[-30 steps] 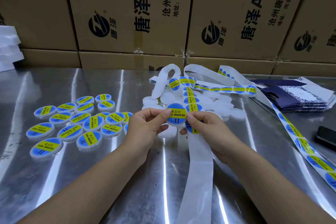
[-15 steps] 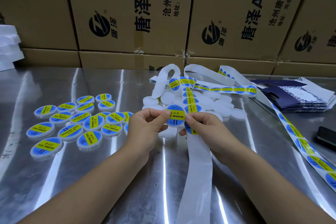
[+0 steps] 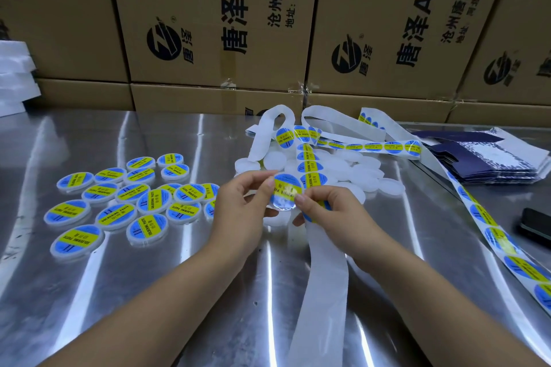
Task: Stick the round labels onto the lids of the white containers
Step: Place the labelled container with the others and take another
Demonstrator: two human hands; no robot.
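My left hand (image 3: 241, 205) grips a small white container (image 3: 283, 202) by its edge, held above the steel table. A round blue and yellow label (image 3: 286, 188) lies on its lid, and my right hand (image 3: 328, 208) presses it down with thumb and fingertip. The right hand also holds the white backing strip (image 3: 322, 271), which runs down toward me; its labelled part (image 3: 310, 167) runs away from me. A heap of bare white containers (image 3: 351, 170) lies behind my hands. Several labelled containers (image 3: 125, 202) lie at the left.
Loops of label strip (image 3: 372, 146) lie at the back, and another strip (image 3: 501, 244) runs along the right. A stack of dark blue folded cartons (image 3: 489, 164) and a black phone (image 3: 535, 226) sit at the right. Cardboard boxes (image 3: 208, 24) wall the table's far edge.
The label went from being held upright between both hands to lying on the container's lid. Both hands have shifted slightly; my right fingertip now presses on the label.
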